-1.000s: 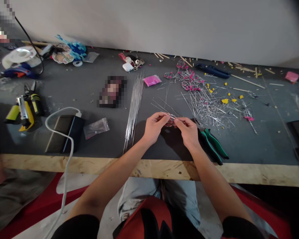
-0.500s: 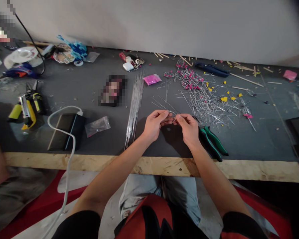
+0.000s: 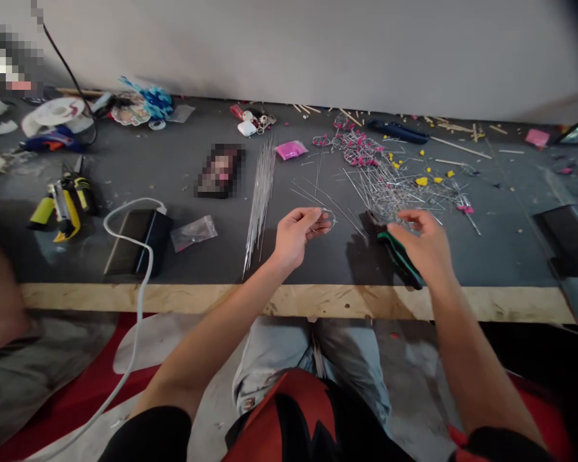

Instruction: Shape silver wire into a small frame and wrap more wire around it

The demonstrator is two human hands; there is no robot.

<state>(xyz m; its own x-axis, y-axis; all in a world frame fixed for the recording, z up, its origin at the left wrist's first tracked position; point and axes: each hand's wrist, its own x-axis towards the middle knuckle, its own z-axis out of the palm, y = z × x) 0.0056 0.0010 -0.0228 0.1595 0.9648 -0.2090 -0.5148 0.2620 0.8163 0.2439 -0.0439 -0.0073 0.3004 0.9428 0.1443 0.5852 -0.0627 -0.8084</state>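
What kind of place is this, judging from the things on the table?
Probably a craft workbench for wire work. The dark table with a raw wooden front edge carries a bundle of straight silver wires, a heap of bent wire pieces with pink beads, and green-handled pliers.

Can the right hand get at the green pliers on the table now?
Probably yes. The right hand hangs open directly above the green pliers, with nothing between them; the left hand holds a bent wire apart.

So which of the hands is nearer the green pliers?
The right hand: it hovers right over the pliers, fingers open. The left hand sits off to their left, pinching a wire loop.
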